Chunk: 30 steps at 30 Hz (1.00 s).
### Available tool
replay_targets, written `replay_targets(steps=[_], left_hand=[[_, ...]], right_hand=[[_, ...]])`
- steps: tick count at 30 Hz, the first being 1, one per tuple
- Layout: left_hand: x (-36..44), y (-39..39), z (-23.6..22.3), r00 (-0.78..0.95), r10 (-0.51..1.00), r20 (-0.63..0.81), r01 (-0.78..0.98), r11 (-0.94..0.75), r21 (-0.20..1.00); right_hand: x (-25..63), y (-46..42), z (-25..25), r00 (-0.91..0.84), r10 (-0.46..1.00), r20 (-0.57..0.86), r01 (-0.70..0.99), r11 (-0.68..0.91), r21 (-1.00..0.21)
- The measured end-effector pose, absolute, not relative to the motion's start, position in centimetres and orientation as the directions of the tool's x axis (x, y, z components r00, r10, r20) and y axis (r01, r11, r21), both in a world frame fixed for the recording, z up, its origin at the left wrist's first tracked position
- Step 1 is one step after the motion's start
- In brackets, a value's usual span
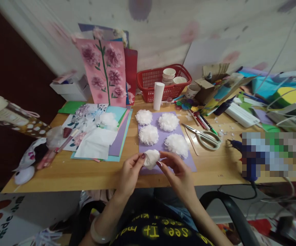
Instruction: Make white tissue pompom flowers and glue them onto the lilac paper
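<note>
Both my hands hold a small white tissue-paper flower [151,158] just above the near end of a purple sheet [189,164]. My left hand [130,172] pinches its left side with thumb and fingers. My right hand [180,171] pinches its right side. Several finished white tissue flowers lie on the purple sheet, among them one at the far left [144,117], one at the far right [168,121] and one nearest my right hand [176,144].
Scissors [205,136] lie right of the sheet, with pens [201,120] beyond. A white roll [158,96] stands before a red basket [150,82] holding cups. Stacked coloured papers and white tissue [96,143] lie left. A pink flower picture [104,71] leans on the wall. A glue gun [237,146] rests at right.
</note>
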State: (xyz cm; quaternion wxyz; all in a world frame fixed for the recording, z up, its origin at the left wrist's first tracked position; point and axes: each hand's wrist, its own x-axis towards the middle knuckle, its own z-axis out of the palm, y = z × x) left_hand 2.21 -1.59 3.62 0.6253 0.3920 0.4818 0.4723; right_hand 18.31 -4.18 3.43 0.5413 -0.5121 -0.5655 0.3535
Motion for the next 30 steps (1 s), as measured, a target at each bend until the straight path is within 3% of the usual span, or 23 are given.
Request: replay_targets(steps=[3,6,13,27,30], left_hand=[[2.7,-1.6,3.9,0.117,0.934,-0.337,-0.445,0.352,0.823],[3.2,-1.7,3.9,0.054,0.936,-0.348,-0.491,0.328,0.807],[3.2,-1.8,3.9,0.111,0.956,-0.271,-0.365,0.293,0.883],[3.4,-1.3,3.5,-0.015,0.993,-0.114,-0.008,0.114,0.993],[3.7,-1.3,3.7,-0.015,0.993,-0.118,-0.049,0.117,0.992]], right_hand=[[17.5,-3.4,3.8,0.152,0.976,0.155,0.061,0.147,-0.987],[17.3,-3.0,3.8,0.144,0.988,0.058,0.009,0.057,-0.998],[17.9,-2.4,4.2,0.125,0.989,-0.082,-0.136,-0.065,-0.989],[18.0,-3.1,4.3,-0.089,0.981,-0.172,-0.201,-0.186,-0.962],[17.9,-3.6,4.0,-0.031,0.989,-0.144,-0.199,-0.148,-0.969]])
